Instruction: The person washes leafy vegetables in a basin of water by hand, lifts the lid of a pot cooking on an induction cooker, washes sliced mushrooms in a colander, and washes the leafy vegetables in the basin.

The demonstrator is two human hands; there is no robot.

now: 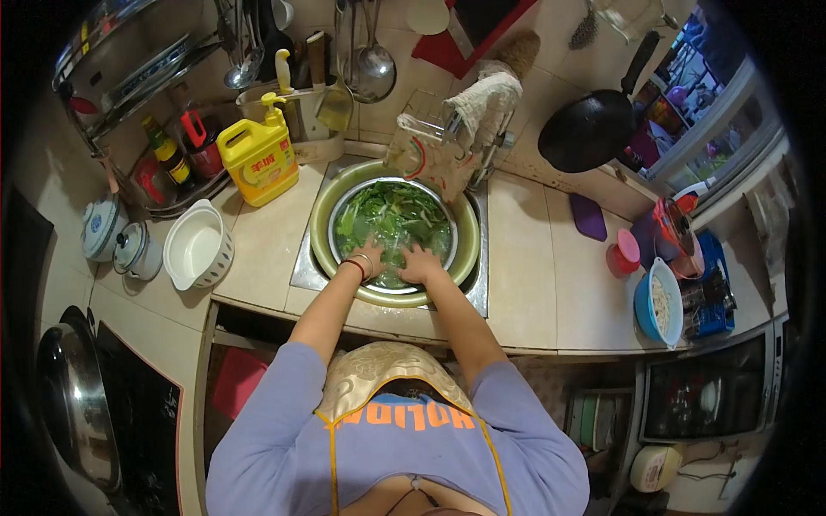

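Note:
Leafy greens (391,211) float in water in a metal basin (336,206), which sits inside a larger green-gold basin (469,236) over the sink (303,268). My left hand (370,255), with a bangle and a red band at the wrist, reaches over the near left part of the metal basin, its fingers spread at the water among the greens. To its right, my right hand (419,262) is also spread at the near side of the water, fingertips touching the greens. Neither hand is closed around anything.
A yellow detergent bottle (261,161) and a white pot (198,245) stand to the left. Behind the basins is the faucet area with a hanging cloth (486,96). A black pan (587,131) hangs at the right, above a purple pad (588,216) and a blue bowl (642,301).

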